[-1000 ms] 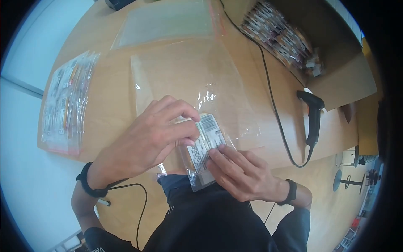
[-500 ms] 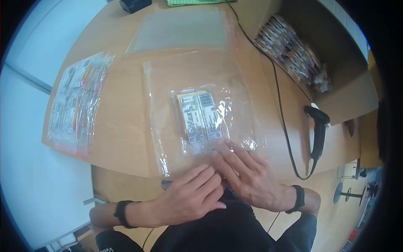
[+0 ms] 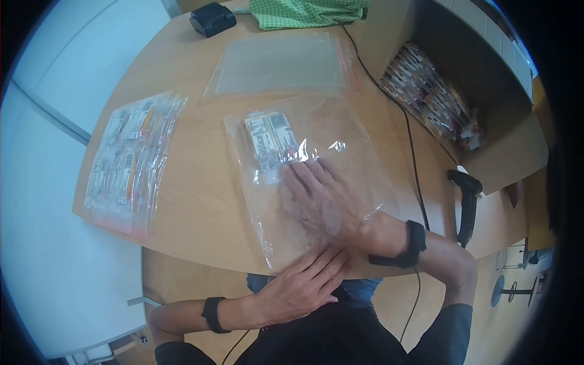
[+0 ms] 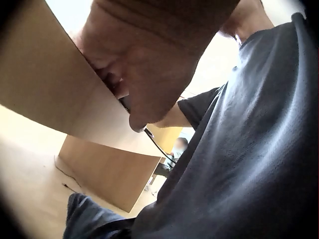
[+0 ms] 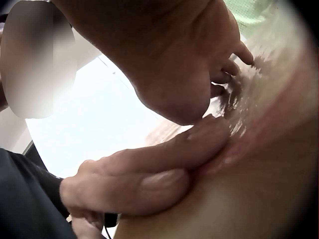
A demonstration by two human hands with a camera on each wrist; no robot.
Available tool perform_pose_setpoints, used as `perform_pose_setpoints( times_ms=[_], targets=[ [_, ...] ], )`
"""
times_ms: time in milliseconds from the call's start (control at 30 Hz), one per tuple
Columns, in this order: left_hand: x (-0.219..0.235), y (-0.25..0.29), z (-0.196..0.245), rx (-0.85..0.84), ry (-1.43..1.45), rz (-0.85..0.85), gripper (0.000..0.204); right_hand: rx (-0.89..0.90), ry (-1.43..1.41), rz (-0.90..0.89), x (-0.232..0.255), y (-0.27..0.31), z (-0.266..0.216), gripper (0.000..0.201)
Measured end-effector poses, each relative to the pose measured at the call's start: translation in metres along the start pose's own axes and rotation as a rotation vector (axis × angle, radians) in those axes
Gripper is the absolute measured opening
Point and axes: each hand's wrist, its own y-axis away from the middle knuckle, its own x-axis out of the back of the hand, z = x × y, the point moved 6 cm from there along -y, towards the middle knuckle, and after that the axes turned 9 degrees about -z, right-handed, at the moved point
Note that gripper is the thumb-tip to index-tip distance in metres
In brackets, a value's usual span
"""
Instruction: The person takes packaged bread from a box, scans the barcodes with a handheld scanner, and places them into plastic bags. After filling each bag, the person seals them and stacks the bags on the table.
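A large clear plastic bag (image 3: 255, 213) lies flat on the table, its near edge at the table's front. Inside its far left part is a small clear packet with white barcode labels (image 3: 267, 140). My right hand (image 3: 328, 201) reaches into the bag under the upper film, fingers extended, fingertips at the packet's near end. My left hand (image 3: 298, 292) rests at the bag's near edge, its fingers straight and side by side just below the right wrist. The right wrist view shows the left fingers (image 5: 139, 174) lying flat there, close beneath the right hand; the left thumb (image 4: 138, 122) hangs below the table edge.
At the left lies a stack of filled clear bags (image 3: 125, 164). Flat clear bags (image 3: 277, 64) are at the back, beyond them a green checked cloth (image 3: 304, 13) and a black device (image 3: 213, 20). A cardboard box (image 3: 486, 121) holding several packets (image 3: 426, 91) and a corded scanner (image 3: 467, 207) stand right.
Both hands held the packet near the table's front edge; it then lay mid-bag and has now slid to the far left. The right hand has moved forward into the bag; the left has dropped back.
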Motion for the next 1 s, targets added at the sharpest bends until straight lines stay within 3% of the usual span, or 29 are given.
perform_pose_setpoints(
  times_ms=[67, 200, 267, 300, 367, 400, 433, 500, 567, 633, 700, 733, 800, 933, 967, 1000],
  targets=[
    [0.003, 0.000, 0.000, 0.004, 0.004, -0.007, 0.077, -0.006, -0.032, 0.068, -0.012, -0.012, 0.004, 0.066],
    [0.006, 0.001, 0.006, -0.039, -0.003, -0.020, 0.076, -0.057, -0.129, 0.004, -0.013, -0.008, 0.012, 0.067],
    [0.000, 0.003, 0.001, 0.046, 0.020, -0.110, 0.072, 0.132, -0.219, 0.001, 0.004, 0.024, -0.016, 0.058],
    [-0.014, 0.012, 0.005, -0.002, 0.012, -0.098, 0.072, 0.238, -0.265, -0.001, 0.015, 0.038, -0.035, 0.053],
    [-0.033, 0.022, -0.005, 0.096, 0.266, -0.034, 0.066, 0.284, -0.301, -0.359, 0.038, 0.054, -0.073, 0.039],
    [-0.032, 0.016, -0.012, 0.106, 0.425, -0.008, 0.064, 0.305, -0.166, -0.040, 0.071, 0.076, -0.080, 0.034],
    [-0.030, 0.011, -0.019, 0.115, 0.579, 0.023, 0.062, 0.292, -0.146, -0.046, 0.084, 0.090, -0.071, 0.034],
    [-0.001, 0.003, 0.000, 0.017, 0.050, 0.006, 0.066, 0.177, -0.029, 0.271, 0.131, 0.112, -0.033, 0.020],
    [0.003, -0.001, 0.005, 0.009, 0.008, -0.040, 0.071, -0.176, 0.368, 0.294, 0.162, 0.123, 0.043, 0.024],
    [0.009, -0.003, 0.008, 0.002, -0.047, -0.051, 0.073, -0.384, 0.465, 0.468, 0.190, 0.128, 0.114, 0.045],
    [0.015, -0.006, 0.010, 0.005, -0.045, -0.066, 0.071, -0.759, 0.521, 0.290, 0.195, 0.144, 0.202, 0.062],
    [0.017, -0.007, 0.010, 0.014, -0.032, -0.078, 0.069, -0.968, 0.427, 0.204, 0.197, 0.148, 0.223, 0.059],
    [0.024, -0.006, 0.009, 0.000, 0.012, -0.067, 0.067, -1.027, 0.165, -0.023, 0.173, 0.169, 0.297, 0.048],
    [0.058, -0.002, 0.006, -0.061, 0.285, 0.040, 0.060, -0.975, 0.312, -0.030, 0.174, 0.162, 0.281, 0.035],
    [0.067, -0.003, 0.003, -0.050, 0.292, 0.046, 0.060, -0.983, 0.354, 0.093, 0.180, 0.162, 0.273, 0.028],
    [0.078, -0.006, -0.005, -0.027, 0.555, 0.078, 0.056, -0.989, 0.392, 0.219, 0.186, 0.165, 0.262, 0.021]
  ],
)
